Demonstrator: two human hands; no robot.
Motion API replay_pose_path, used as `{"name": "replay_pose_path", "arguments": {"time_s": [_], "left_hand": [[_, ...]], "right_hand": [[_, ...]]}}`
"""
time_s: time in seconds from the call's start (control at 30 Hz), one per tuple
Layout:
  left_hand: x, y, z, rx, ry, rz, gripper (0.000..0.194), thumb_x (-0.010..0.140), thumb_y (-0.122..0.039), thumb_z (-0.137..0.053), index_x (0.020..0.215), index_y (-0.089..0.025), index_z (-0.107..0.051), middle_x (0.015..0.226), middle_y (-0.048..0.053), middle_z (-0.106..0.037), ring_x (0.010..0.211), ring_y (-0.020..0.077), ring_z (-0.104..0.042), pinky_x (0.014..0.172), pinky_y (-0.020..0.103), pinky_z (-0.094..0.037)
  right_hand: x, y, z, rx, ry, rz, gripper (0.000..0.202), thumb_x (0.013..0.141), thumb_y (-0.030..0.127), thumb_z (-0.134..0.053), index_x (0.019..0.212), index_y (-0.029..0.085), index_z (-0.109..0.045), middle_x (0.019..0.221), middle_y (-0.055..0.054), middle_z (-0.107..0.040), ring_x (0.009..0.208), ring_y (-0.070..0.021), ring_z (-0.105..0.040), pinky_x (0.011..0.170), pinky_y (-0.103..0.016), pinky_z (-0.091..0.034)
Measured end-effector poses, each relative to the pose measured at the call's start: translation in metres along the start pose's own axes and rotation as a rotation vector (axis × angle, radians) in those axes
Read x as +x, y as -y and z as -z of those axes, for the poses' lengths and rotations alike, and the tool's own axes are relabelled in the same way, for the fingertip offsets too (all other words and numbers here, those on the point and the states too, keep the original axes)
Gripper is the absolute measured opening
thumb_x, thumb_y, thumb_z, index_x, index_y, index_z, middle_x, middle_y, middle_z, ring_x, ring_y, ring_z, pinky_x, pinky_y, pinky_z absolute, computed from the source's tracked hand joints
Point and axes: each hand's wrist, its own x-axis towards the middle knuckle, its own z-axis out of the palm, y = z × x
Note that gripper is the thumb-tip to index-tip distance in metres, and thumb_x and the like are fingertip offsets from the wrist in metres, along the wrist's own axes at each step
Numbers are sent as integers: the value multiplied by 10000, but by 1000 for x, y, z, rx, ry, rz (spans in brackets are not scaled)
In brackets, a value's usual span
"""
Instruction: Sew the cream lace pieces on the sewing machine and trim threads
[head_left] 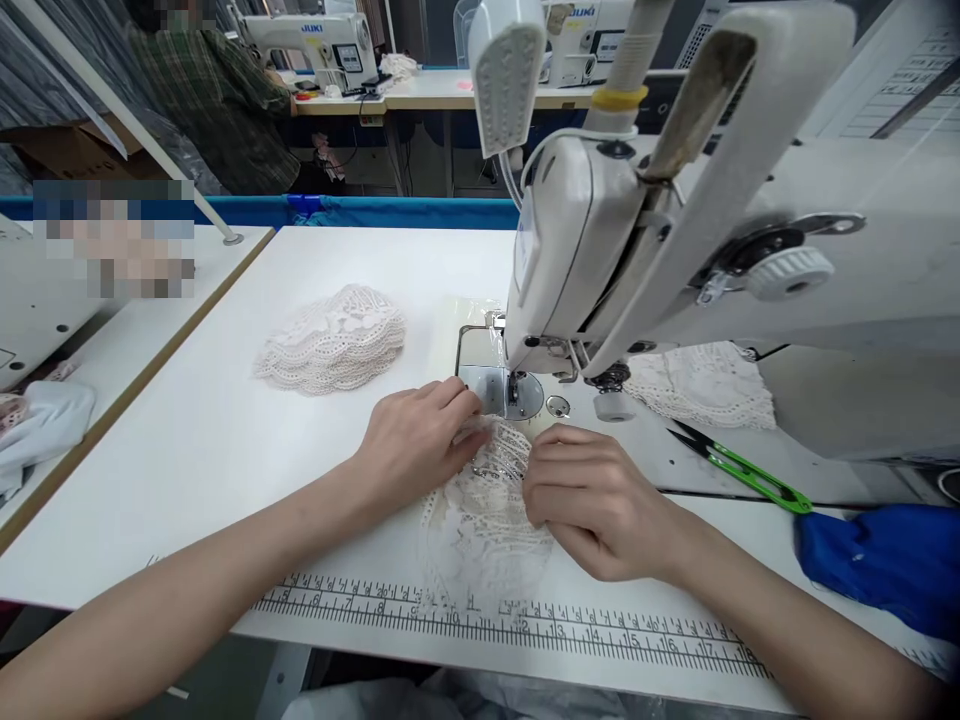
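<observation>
A piece of white lace [480, 510] lies on the table just in front of the sewing machine's needle plate [491, 390]. My left hand [420, 440] pinches the lace's upper left edge, close to the presser foot [514, 390]. On the opposite side, my right hand [592, 495] has its fingers curled shut on the lace's right edge. The sewing machine [585, 230] rises above and to the right of both hands. Part of the lace is hidden under my fingers.
A stack of lace pieces [334, 340] lies to the left; more lace [705, 385] sits under the machine arm. Green thread snips [750, 472] and blue cloth [885, 565] are at right. A printed ruler [450, 615] runs along the front edge. A person [217, 100] sits beyond.
</observation>
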Motion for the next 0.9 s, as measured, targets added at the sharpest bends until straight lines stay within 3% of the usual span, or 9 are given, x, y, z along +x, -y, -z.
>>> {"name": "replay_pose_path", "arguments": {"time_s": [0.1,0.2,0.33,0.43,0.67,0.9], "left_hand": [[-1,-4,0,-58,-21,24,174,930,-332,-537,860,-181,-588,759,-13,-624,556,107,-541,455,240,-312],[-1,-6,3,-166,-41,51,77,905,-243,-564,854,-190,-586,786,-28,-638,560,91,-537,465,222,-331],[-2,-8,7,-243,-136,-9,76,903,-187,-556,836,-180,-589,770,-22,-649,576,81,-549,490,204,-382],[-1,-10,8,-211,-241,-108,101,904,-175,-560,808,-175,-588,766,-14,-668,572,80,-563,499,208,-404],[-1,-9,5,-194,-370,-280,144,864,-75,-570,767,-170,-522,760,-28,-668,578,64,-573,495,186,-421],[-2,-9,3,-209,-395,-290,133,847,-77,-588,784,-173,-520,751,-30,-670,601,73,-586,509,193,-423]], "right_hand": [[0,1,-1,40,-21,-7,292,782,23,-383,592,202,-515,529,53,-552,512,-94,-463,681,-280,-464],[1,3,-2,39,-145,-79,236,800,71,-420,660,196,-562,585,28,-590,538,-109,-507,627,-282,-460],[1,4,-4,-7,-221,-447,182,883,225,-554,1053,189,-608,579,40,-575,504,-118,-513,484,-231,-427],[0,4,-6,101,-189,-598,214,880,195,-582,1092,227,-582,583,68,-571,448,-93,-491,449,-197,-418],[-1,6,-7,207,-155,-542,212,906,126,-485,1093,211,-539,676,47,-566,491,-66,-492,461,-172,-405],[1,7,-4,201,-191,-416,128,931,162,-460,982,192,-574,659,38,-533,513,-65,-436,477,-176,-394]]}}
